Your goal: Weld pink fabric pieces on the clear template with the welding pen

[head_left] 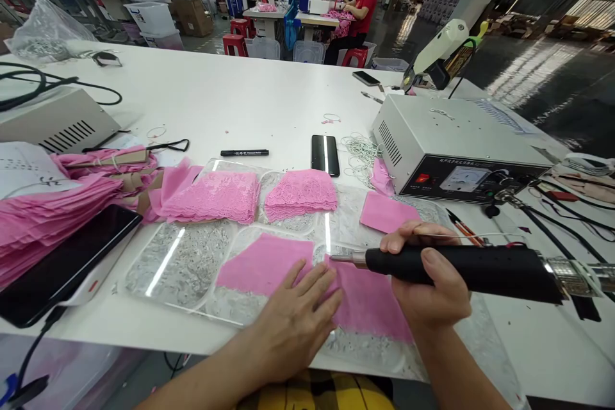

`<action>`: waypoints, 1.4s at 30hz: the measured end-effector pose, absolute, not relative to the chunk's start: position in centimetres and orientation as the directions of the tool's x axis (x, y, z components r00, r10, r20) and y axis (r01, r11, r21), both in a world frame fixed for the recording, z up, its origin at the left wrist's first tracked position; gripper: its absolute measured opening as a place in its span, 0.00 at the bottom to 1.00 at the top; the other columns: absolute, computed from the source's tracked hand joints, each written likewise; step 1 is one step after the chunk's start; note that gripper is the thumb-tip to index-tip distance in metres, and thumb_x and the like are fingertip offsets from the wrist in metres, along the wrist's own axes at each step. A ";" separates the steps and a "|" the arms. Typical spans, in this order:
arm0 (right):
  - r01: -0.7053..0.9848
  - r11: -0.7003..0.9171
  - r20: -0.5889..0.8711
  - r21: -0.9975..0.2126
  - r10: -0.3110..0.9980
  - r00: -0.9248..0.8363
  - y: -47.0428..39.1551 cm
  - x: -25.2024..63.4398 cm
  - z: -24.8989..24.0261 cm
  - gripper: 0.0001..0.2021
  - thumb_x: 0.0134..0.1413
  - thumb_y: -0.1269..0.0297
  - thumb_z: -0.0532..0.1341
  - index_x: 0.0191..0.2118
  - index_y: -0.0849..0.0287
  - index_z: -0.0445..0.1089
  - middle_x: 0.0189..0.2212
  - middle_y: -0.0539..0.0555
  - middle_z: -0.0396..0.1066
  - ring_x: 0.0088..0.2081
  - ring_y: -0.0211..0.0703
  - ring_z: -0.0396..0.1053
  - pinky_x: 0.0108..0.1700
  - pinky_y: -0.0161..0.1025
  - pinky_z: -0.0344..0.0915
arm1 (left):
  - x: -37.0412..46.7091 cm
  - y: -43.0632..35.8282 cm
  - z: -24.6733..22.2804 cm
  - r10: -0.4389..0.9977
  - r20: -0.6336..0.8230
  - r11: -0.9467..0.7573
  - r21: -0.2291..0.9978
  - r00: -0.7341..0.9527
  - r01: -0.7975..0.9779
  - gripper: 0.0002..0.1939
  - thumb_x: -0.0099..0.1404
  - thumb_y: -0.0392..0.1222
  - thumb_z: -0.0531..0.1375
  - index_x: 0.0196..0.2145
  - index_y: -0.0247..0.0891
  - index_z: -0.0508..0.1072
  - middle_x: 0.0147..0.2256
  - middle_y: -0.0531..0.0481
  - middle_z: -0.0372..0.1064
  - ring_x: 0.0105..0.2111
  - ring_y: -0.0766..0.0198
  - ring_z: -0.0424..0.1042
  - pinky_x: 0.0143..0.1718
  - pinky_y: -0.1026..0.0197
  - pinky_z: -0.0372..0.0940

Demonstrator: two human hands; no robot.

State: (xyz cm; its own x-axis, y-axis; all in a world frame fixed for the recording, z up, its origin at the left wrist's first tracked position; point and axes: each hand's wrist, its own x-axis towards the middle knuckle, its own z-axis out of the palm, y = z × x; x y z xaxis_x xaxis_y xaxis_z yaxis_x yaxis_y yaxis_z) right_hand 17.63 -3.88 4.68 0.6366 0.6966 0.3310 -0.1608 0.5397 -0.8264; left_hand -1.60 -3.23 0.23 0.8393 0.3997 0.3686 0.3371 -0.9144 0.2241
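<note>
My right hand (435, 275) is wrapped round a thick black corded handpiece (480, 269), which lies nearly level with its narrow metal tip (348, 258) pointing left. The tip meets the top left corner of a pink fabric piece (369, 301). My left hand (300, 314) rests flat, fingers stretched out, across the inner edges of this piece and another pink fabric piece (266, 262) to its left. Both pieces lie on a clear, glossy plastic sheet (182, 262). Behind them sit two stacks of pink lace pieces (216, 195) (301, 192), and a small pink piece (388, 210) lies beyond my right hand.
A grey control box (461, 147) with a meter stands right, cables beside it. A phone (325, 155), a marker pen (245, 152) and tangled thread (360, 154) lie behind the sheet. Pink fabric bundles (57, 211) and a larger phone (72, 262) are left. A person (358, 13) sits at a sewing machine.
</note>
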 end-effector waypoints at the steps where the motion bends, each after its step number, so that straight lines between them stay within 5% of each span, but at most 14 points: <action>1: -0.158 0.542 0.330 -0.826 0.691 0.643 -3.9 17.7 4.8 0.07 0.41 0.65 0.60 0.31 0.59 0.70 0.28 0.50 0.68 0.22 0.36 0.65 0.25 0.41 0.66 | -1.6 -3.2 0.3 0.407 0.345 -0.911 0.223 0.846 0.348 0.17 0.70 0.42 0.55 0.53 0.34 0.68 0.57 0.39 0.65 0.60 0.48 0.61 0.62 0.41 0.54; 18: -0.159 0.513 0.258 -0.843 0.646 0.719 -6.0 19.5 4.4 0.08 0.39 0.65 0.59 0.30 0.59 0.69 0.28 0.50 0.66 0.22 0.36 0.65 0.25 0.41 0.65 | -1.9 -2.0 1.2 0.397 0.237 -0.909 0.234 0.886 0.345 0.22 0.68 0.46 0.58 0.56 0.35 0.66 0.61 0.36 0.60 0.63 0.40 0.56 0.59 0.33 0.56; 28: -0.160 0.507 0.234 -0.847 0.626 0.744 -6.1 19.6 5.0 0.09 0.35 0.64 0.59 0.29 0.57 0.69 0.26 0.49 0.68 0.20 0.37 0.63 0.23 0.41 0.63 | -3.2 -0.7 1.9 0.501 0.412 -0.860 0.337 0.761 0.383 0.13 0.72 0.37 0.54 0.52 0.34 0.70 0.55 0.41 0.69 0.60 0.54 0.63 0.61 0.42 0.59; 42: -0.156 0.503 0.252 -0.850 0.649 0.718 -7.8 20.7 5.2 0.08 0.36 0.64 0.60 0.28 0.56 0.70 0.23 0.48 0.65 0.19 0.37 0.62 0.21 0.39 0.61 | -2.6 -2.6 2.2 0.456 0.439 -0.872 0.396 0.774 0.289 0.09 0.71 0.32 0.53 0.40 0.36 0.74 0.44 0.45 0.75 0.48 0.59 0.71 0.56 0.49 0.64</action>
State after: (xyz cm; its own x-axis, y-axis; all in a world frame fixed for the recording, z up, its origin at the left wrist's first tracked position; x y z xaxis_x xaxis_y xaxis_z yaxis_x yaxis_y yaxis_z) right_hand 20.72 -7.76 5.18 0.7178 0.6489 0.2525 -0.1560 0.5032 -0.8500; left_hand -2.65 -2.61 2.20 0.7742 0.4562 0.4387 0.2893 -0.8716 0.3958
